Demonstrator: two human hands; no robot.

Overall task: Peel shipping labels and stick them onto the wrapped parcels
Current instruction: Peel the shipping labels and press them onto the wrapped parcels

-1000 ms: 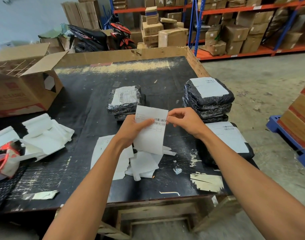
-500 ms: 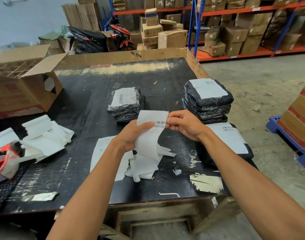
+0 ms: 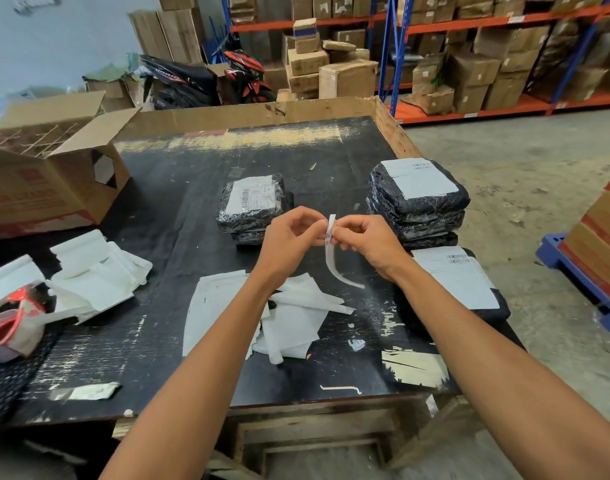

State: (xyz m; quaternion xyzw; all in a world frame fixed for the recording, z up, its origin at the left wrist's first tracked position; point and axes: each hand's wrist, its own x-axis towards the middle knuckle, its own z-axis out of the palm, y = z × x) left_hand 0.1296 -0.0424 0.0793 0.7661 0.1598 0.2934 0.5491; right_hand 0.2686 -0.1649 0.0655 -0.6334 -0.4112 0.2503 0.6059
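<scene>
— So, where is the label [image 3: 331,252]?
— It is up in the air over the black table [image 3: 199,209], seen from its thin edge. It hangs down and curls at the bottom.
— Who has it?
— Both hands. The left hand [image 3: 291,239] pinches its top from one side. The right hand [image 3: 367,242] pinches it from the other side. Their fingers are curled tight on the paper.
— What is close by?
— Just behind the hands sits a small stack of black parcels [image 3: 253,206] with a label on top. A taller stack [image 3: 417,199] stands to the right. One more labelled parcel [image 3: 459,282] lies under the right arm.
— And below?
— White paper scraps [image 3: 289,317] lie on the table. A big open box [image 3: 50,168] sits far left.
</scene>
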